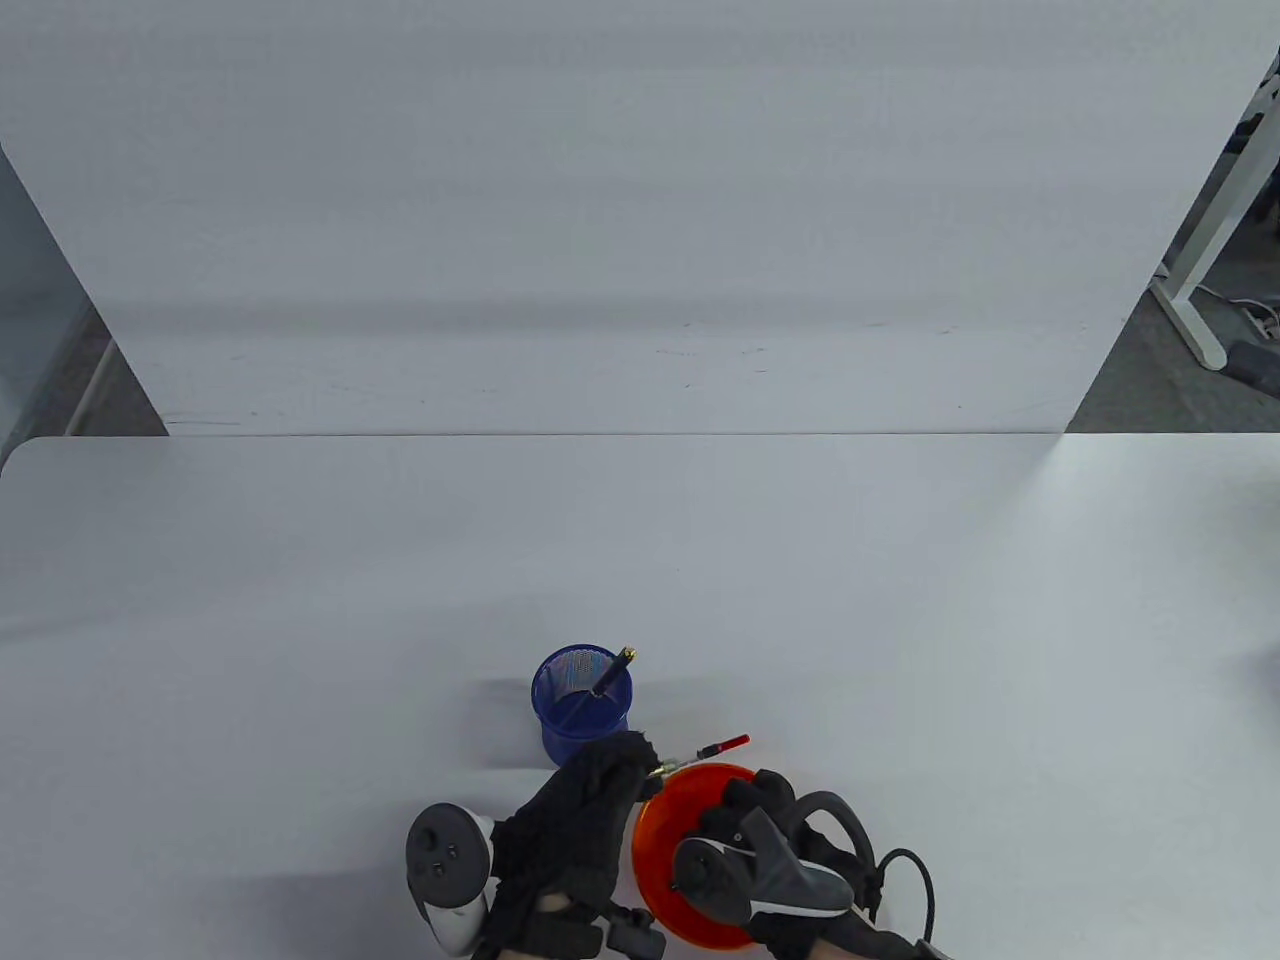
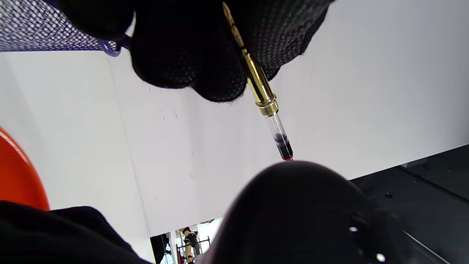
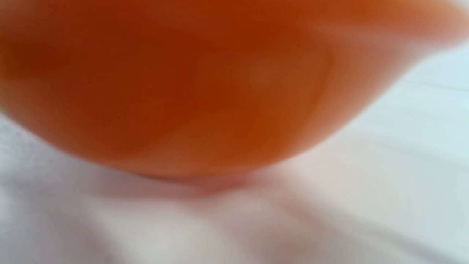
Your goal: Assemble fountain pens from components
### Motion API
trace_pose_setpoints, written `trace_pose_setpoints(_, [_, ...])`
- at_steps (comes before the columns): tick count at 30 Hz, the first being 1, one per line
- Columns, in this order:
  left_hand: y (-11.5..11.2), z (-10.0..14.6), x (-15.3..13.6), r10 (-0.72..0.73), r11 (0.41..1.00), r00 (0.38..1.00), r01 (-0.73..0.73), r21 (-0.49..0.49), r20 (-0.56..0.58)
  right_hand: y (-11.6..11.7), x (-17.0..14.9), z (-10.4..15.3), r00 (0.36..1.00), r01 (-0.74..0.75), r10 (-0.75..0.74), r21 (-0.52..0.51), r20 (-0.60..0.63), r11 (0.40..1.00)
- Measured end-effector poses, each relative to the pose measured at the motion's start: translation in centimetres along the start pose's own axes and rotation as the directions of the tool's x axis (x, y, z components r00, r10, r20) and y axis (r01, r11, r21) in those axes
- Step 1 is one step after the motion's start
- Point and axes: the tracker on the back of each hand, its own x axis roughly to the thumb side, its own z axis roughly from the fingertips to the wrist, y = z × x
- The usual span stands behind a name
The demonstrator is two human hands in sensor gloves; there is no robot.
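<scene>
My left hand (image 1: 640,768) pinches a gold pen section (image 2: 258,88) with a clear ink converter (image 2: 281,139) that ends in a red tip (image 1: 734,742). The part points right, above the far rim of an orange bowl (image 1: 668,840). In the left wrist view my left fingertips (image 2: 220,69) close around the gold section. My right hand (image 1: 745,805) lies over the bowl with its fingers inside; the tracker hides how they lie. The right wrist view shows only the blurred orange bowl wall (image 3: 205,91). A blue mesh cup (image 1: 583,700) holds one black pen with a gold end (image 1: 612,672).
The blue mesh cup stands just beyond my left hand and shows at the top left of the left wrist view (image 2: 40,29). The white table (image 1: 300,600) stretches wide on all sides. A second white tabletop (image 1: 600,200) lies beyond the far edge.
</scene>
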Motion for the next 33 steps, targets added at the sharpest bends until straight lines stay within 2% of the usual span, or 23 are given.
trace_pose_setpoints(5, [0.1, 0.0, -0.2, 0.006, 1.000, 1.000, -0.006, 0.004, -0.010, 0.2, 0.0, 0.2, 0.999, 0.010, -0.008, -0.032, 0.043, 0.999])
trace_pose_setpoints(9, [0.1, 0.0, 0.0, 0.005, 1.000, 1.000, -0.005, -0.008, -0.005, -1.1, -0.9, 1.0, 0.988, 0.151, -0.142, -0.168, 0.066, 0.974])
trace_pose_setpoints(12, [0.1, -0.1, 0.1, -0.001, 0.999, 1.000, 0.000, -0.033, -0.010, -2.7, -2.3, 2.4, 0.963, 0.270, -0.259, -0.289, 0.076, 0.918])
trace_pose_setpoints(13, [0.1, -0.2, 0.1, -0.003, 0.999, 1.000, 0.003, -0.050, -0.014, -3.5, -3.4, 3.2, 0.941, 0.335, -0.327, -0.330, 0.083, 0.882])
trace_pose_setpoints(17, [0.1, -0.2, 0.2, -0.039, 0.995, 0.999, 0.037, -0.088, -0.019, -4.6, -7.1, 5.6, 0.884, 0.444, -0.462, -0.418, 0.064, 0.793])
trace_pose_setpoints(20, [0.0, -0.2, 0.1, -0.077, 0.992, 0.997, 0.075, -0.098, -0.019, -4.7, -10.3, 6.8, 0.814, 0.539, -0.578, -0.441, 0.055, 0.718])
trace_pose_setpoints(21, [0.0, -0.2, 0.1, -0.095, 0.991, 0.995, 0.092, -0.098, -0.027, -4.7, -11.3, 7.0, 0.774, 0.589, -0.629, -0.446, 0.071, 0.674])
trace_pose_setpoints(23, [0.1, -0.2, 0.0, -0.083, 0.992, 0.996, 0.080, -0.094, -0.033, -4.6, -12.3, 7.3, 0.701, 0.671, -0.703, -0.448, 0.122, 0.591])
trace_pose_setpoints(25, [0.1, -0.3, 0.0, -0.079, 0.993, 0.996, 0.075, -0.090, -0.038, -4.7, -12.8, 7.5, 0.659, 0.710, -0.736, -0.454, 0.158, 0.538])
trace_pose_setpoints(30, [0.1, -0.2, -0.1, -0.097, 0.991, 0.994, 0.092, -0.102, -0.047, -5.0, -12.8, 7.8, 0.643, 0.723, -0.742, -0.473, 0.192, 0.504])
trace_pose_setpoints(33, [0.0, -0.3, -0.1, -0.104, 0.988, 0.994, 0.099, -0.115, -0.044, -5.1, -12.3, 7.7, 0.657, 0.717, -0.728, -0.462, 0.196, 0.522])
